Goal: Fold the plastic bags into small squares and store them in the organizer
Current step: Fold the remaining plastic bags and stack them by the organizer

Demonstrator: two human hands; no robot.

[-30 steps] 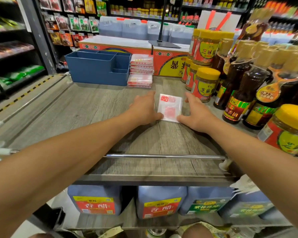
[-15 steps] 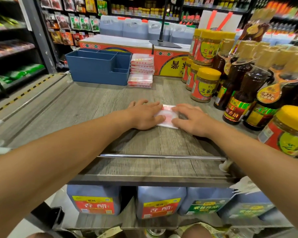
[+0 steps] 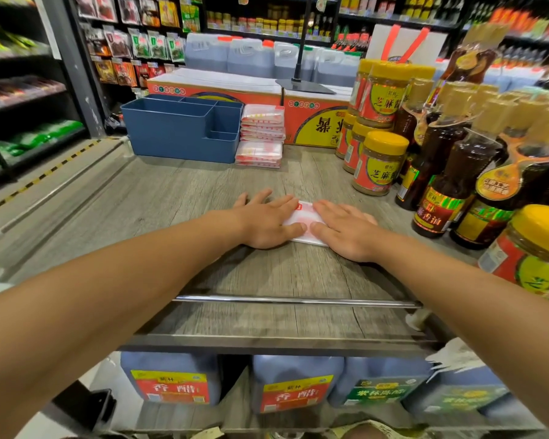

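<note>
Both hands flat, fingers straight: left hand (image 3: 267, 221) and right hand (image 3: 346, 231) press the folded bag (image 3: 303, 221) between them. Blue organizer (image 3: 178, 134) well beyond the left hand.

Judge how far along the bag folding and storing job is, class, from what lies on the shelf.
Done: a stack of folded bags sits beside the blue organizer, not in it. In hand: the left hand and right hand press flat on a white and red bag on the wooden shelf, flattening a fold. Left: storing the squares; the organizer's visible compartments look empty.
</note>
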